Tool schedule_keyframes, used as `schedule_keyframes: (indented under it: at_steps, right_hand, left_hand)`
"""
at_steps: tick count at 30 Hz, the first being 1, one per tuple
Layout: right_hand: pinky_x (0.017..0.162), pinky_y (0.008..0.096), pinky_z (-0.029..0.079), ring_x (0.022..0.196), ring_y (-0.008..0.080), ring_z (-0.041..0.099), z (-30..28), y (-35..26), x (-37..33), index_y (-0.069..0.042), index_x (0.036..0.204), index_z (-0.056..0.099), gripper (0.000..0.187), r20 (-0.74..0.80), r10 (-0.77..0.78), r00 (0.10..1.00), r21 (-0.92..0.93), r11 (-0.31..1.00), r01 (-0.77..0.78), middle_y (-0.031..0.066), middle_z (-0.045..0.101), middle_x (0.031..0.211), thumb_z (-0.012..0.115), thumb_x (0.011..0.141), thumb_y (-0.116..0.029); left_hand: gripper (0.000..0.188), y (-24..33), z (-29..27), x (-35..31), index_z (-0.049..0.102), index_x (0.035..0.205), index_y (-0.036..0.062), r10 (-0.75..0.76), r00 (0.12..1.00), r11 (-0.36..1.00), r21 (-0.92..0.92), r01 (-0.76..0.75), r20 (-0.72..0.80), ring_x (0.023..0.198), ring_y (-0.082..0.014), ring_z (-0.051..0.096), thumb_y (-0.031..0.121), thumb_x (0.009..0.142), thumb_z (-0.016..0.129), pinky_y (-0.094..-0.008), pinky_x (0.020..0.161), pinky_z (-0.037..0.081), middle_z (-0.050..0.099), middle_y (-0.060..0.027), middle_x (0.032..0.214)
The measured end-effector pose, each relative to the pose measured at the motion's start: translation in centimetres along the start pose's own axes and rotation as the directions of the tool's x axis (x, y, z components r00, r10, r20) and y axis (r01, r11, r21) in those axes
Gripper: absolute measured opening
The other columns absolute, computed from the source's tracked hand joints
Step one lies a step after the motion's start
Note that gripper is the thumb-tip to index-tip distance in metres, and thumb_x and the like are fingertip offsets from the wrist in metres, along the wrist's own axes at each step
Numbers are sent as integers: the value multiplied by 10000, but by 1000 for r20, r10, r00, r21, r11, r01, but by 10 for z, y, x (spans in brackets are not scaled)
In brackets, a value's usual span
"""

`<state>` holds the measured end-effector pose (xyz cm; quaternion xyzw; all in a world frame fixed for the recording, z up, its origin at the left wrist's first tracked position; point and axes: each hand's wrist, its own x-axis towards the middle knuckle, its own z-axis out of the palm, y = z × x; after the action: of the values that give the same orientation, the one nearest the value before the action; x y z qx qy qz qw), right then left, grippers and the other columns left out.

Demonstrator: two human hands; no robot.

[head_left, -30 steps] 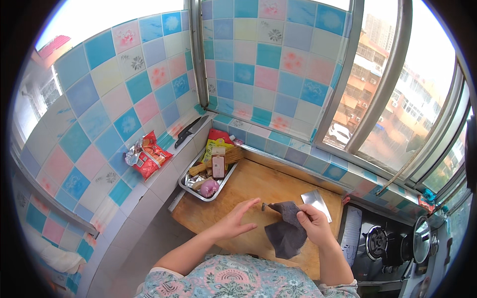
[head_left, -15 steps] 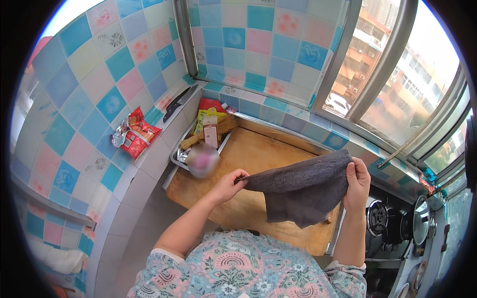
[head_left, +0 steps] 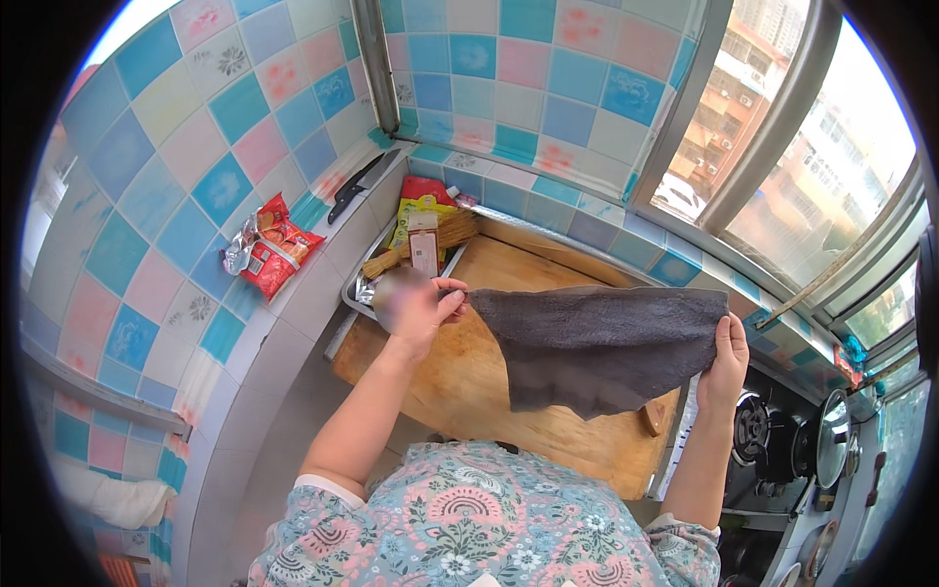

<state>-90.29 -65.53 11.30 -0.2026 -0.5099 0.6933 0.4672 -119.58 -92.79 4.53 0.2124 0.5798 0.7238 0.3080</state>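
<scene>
A dark grey cloth (head_left: pixel 597 342) is stretched between my two hands above a wooden board (head_left: pixel 440 377). My left hand (head_left: pixel 430 315) pinches its left corner, in front of a tray of packages. At the other end my right hand (head_left: pixel 724 360) grips the right edge, thumb on the near side. The cloth's top edge runs nearly straight, and its lower part hangs loose and uneven. Part of the board is hidden behind it.
The tray (head_left: pixel 352 292) holds packets, a small box (head_left: pixel 424 245) and a straw brush (head_left: pixel 454 231). A black-handled knife (head_left: pixel 352 188) and a red snack bag (head_left: pixel 272 249) lie on the left ledge. At right are a gas burner (head_left: pixel 751 428) and a glass-lidded pan (head_left: pixel 831 438).
Both hands have risen and moved apart, the left one upward and the right one rightward. The cloth is now spread wider, its top edge more level.
</scene>
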Motion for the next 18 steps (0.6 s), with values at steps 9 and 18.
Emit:
schedule_keyframes:
  at_steps: [9,18]
  right_hand:
    - [804,246,455,904,110,588,-13,15,-7,-8,1042,582,186,-41,33,999,-39,999,-35,52,639,998,490,959,-147]
    - [838,252,447,924,113,591,-17,18,-26,-21,1055,581,179,-38,69,997,-73,995,-72,48,638,1008,510,949,-146]
  left_hand:
    - [105,-4,3,-3,588,974,76,-43,997,993,-114,36,-57,764,-89,585,146,896,590,-233,675,491,602,-2,847]
    - [139,-14,-8,-11,577,1005,70,-103,993,925,-361,120,65,786,-98,576,59,866,575,-242,719,493,593,-3,851]
